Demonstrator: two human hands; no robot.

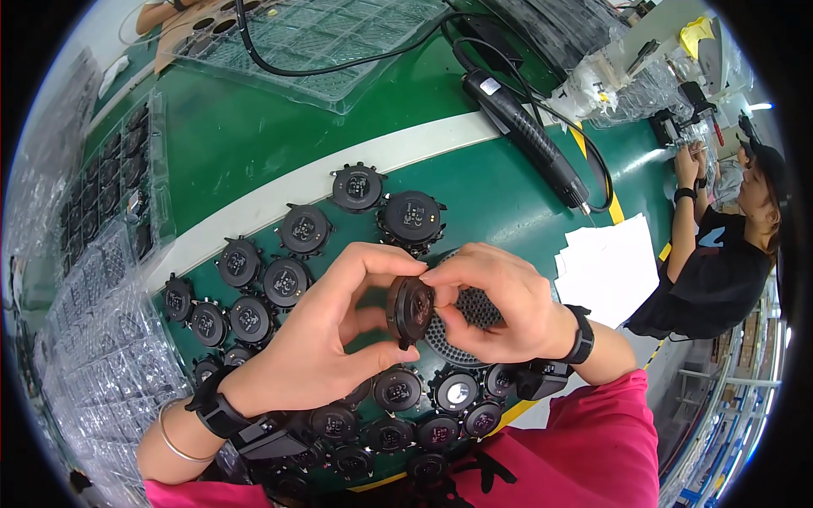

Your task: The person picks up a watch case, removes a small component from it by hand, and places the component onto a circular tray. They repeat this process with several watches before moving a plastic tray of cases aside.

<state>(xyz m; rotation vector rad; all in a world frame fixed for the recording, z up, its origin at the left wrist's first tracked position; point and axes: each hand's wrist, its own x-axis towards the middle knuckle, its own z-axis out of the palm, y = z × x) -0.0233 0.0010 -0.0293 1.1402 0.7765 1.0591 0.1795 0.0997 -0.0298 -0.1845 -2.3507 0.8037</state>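
Note:
A black round watch case (411, 311) is held tilted, nearly on edge, above the bench. My left hand (339, 317) is closed on its rim, thumb below and index finger above. My right hand (500, 296) is in a pinch at the case's right edge, its index fingertip touching the top. Whatever lies between those right fingertips is too small to make out. Beneath my right hand sits a round grey dish with many small holes (479, 308), partly hidden. Several more black watch cases (412, 218) lie back up on the green bench, left of and below my hands.
A black electric screwdriver (529, 140) with a cable lies at the upper right. White paper sheets (608, 269) are right of my hand. Clear plastic trays stand at the far side (339, 72) and left (110, 339). Another person (720, 262) works at the right.

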